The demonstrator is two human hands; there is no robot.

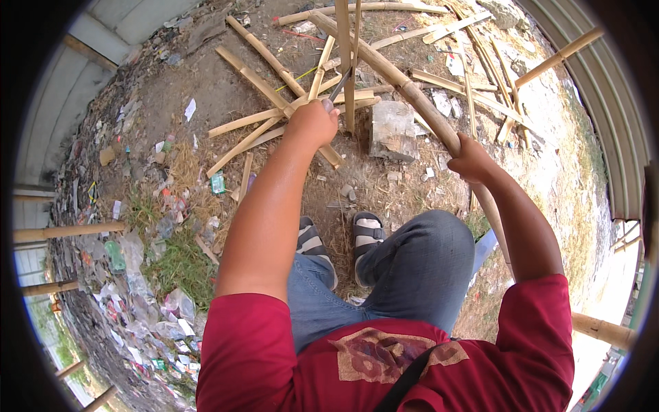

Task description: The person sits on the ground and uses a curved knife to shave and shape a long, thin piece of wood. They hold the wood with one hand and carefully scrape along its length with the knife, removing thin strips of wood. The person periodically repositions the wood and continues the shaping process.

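Observation:
My left hand [312,125] is closed around the handle of a knife [340,87], whose dark blade points up and away, at an upright bamboo strip [347,103]. Whether the blade touches the strip or only passes by it, I cannot tell. My right hand [473,159] is wrapped round a long bamboo pole [406,86]. That pole slants from the far middle down past my right knee. Between my hands, on the ground, lies a pale concrete block [393,130]. Several split bamboo pieces [264,86] are crossed on the dirt beyond my left hand.
More bamboo lengths [473,99] lie at the far right, near a corrugated metal wall [583,82]. Litter [137,295] and a grass tuft [182,264] cover the left ground. Bamboo poles [68,232] jut in from the left edge. My sandalled feet [368,237] are below the block.

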